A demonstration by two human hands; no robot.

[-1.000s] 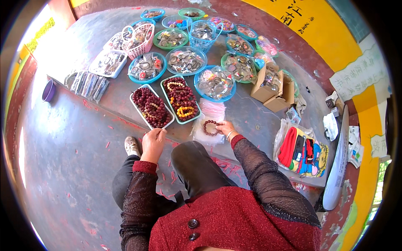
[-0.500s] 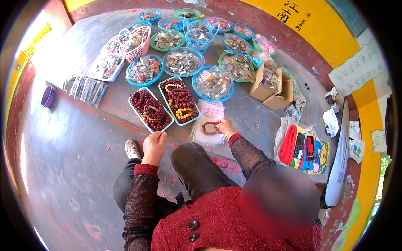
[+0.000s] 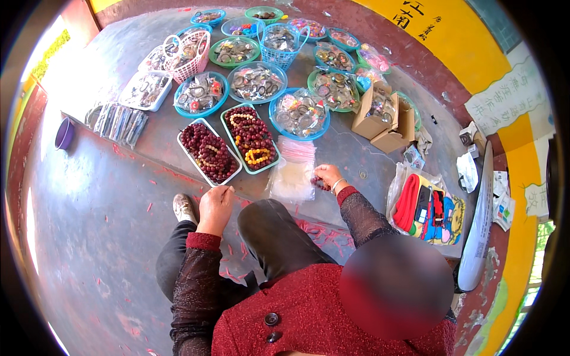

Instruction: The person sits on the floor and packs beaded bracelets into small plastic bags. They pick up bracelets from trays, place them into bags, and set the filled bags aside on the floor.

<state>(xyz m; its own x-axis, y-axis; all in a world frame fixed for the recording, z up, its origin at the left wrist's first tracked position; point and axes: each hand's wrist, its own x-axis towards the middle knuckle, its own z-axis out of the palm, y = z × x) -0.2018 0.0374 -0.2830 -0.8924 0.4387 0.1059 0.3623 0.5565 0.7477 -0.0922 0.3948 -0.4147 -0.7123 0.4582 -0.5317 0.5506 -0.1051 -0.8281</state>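
My right hand (image 3: 328, 174) is closed on a dark red bead bracelet (image 3: 320, 184), partly hidden under the fingers, just right of a stack of clear plastic bags (image 3: 292, 181). My left hand (image 3: 216, 204) has its fingers pinched together near the front end of a white-rimmed tray (image 3: 237, 171); whether anything small is between them is hidden. Dark red bead bracelets fill that tray. Beside it stands a pale green tray (image 3: 276, 162) with more dark red beads and some yellow ones.
Basins of bagged trinkets, such as a blue one (image 3: 301, 140), crowd the platform beyond the trays. A cardboard box (image 3: 393, 140) stands right of them. Bagged colourful textiles (image 3: 428, 207) lie at the right, flat packets (image 3: 122, 124) and a purple bowl (image 3: 65, 134) at the left.
My right hand has shifted right with the bead bracelet, off the plastic bags, and the bracelet now hangs more bunched under the fingers. My left hand has stayed nearly in place.
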